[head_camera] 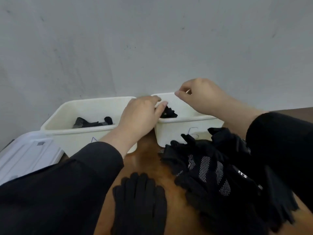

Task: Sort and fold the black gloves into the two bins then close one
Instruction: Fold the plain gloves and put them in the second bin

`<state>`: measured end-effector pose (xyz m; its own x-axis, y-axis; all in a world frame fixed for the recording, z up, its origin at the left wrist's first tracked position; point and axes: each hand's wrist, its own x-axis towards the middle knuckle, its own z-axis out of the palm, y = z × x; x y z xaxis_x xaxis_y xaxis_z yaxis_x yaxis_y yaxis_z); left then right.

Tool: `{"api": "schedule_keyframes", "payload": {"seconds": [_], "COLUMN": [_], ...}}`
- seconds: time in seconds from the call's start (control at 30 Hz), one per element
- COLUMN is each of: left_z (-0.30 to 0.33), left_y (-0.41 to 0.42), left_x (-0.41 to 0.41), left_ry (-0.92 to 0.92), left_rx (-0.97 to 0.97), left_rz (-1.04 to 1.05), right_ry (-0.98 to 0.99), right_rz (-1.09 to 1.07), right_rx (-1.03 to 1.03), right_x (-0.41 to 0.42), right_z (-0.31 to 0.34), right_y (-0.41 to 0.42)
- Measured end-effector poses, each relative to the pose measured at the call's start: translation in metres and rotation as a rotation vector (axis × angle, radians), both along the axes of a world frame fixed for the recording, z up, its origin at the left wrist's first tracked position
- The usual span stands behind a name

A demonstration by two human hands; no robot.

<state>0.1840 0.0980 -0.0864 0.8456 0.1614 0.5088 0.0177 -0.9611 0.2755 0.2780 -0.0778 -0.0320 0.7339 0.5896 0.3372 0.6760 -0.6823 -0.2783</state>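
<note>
Two white bins stand against the wall. The left bin (67, 109) holds a black glove with grey pattern (91, 123). In the right bin (189, 120) lies a folded black glove (169, 113). My left hand (140, 114) reaches over that bin's left rim, thumb and fingertips pinching the top of this glove. My right hand (201, 97) hovers above the right bin's back edge with fingers curled and nothing visible in it. A pile of black gloves (211, 168) lies in front of the right bin. One plain black glove (140, 202) lies flat near me.
White bin lids (28, 155) are stacked at the left, in front of the left bin. The brown wooden table (147, 155) shows between the bins and the gloves. A grey wall (152, 48) rises right behind the bins.
</note>
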Motion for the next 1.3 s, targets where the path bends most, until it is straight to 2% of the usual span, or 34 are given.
{"api": "schedule_keyframes", "payload": {"seconds": [0.13,0.27,0.33,0.37,0.5,0.6,0.73,0.8,0.9,1.0,1.07,1.17,1.3], "left_z": [-0.019,-0.044,-0.052,-0.056,-0.064,-0.068,-0.073,-0.074,-0.074,-0.064,-0.053,-0.032,-0.013], "left_y": [-0.035,-0.062,-0.074,-0.079,-0.098,-0.114,-0.129,-0.133,-0.132,-0.13,-0.13,-0.13,-0.124], "left_x": [-0.029,-0.053,-0.064,-0.069,-0.086,-0.094,-0.102,-0.106,-0.11,-0.113,-0.115,-0.118,-0.133], "left_ry": [-0.035,0.134,0.206,0.231,0.34,0.449,0.501,0.483,0.405,0.251,0.145,0.045,0.064], "left_rx": [-0.029,-0.091,-0.103,-0.118,-0.173,-0.142,-0.147,-0.155,-0.17,-0.263,-0.417,-0.779,-1.247], "left_rz": [-0.132,-0.207,-0.244,-0.263,-0.311,-0.351,-0.321,-0.299,-0.27,-0.252,-0.238,-0.275,-0.424], "right_ry": [0.02,0.168,0.178,0.171,0.143,0.216,0.139,0.078,-0.042,0.025,0.1,0.32,0.6], "right_rz": [0.057,0.083,0.082,0.057,-0.185,-0.226,-0.186,-0.183,-0.177,-0.193,-0.161,0.038,0.25], "right_rx": [-0.153,-0.457,-0.582,-0.602,-0.475,-0.485,-0.305,-0.146,0.122,0.377,0.574,0.911,1.096], "right_x": [-0.046,-0.073,-0.085,-0.09,-0.092,-0.089,-0.085,-0.088,-0.097,-0.105,-0.112,-0.124,-0.141], "right_z": [-0.005,-0.016,-0.022,-0.025,-0.043,-0.066,-0.087,-0.086,-0.064,-0.033,-0.017,-0.004,-0.002], "right_y": [-0.043,-0.084,-0.101,-0.11,-0.144,-0.153,-0.159,-0.163,-0.17,-0.171,-0.167,-0.153,-0.123]}}
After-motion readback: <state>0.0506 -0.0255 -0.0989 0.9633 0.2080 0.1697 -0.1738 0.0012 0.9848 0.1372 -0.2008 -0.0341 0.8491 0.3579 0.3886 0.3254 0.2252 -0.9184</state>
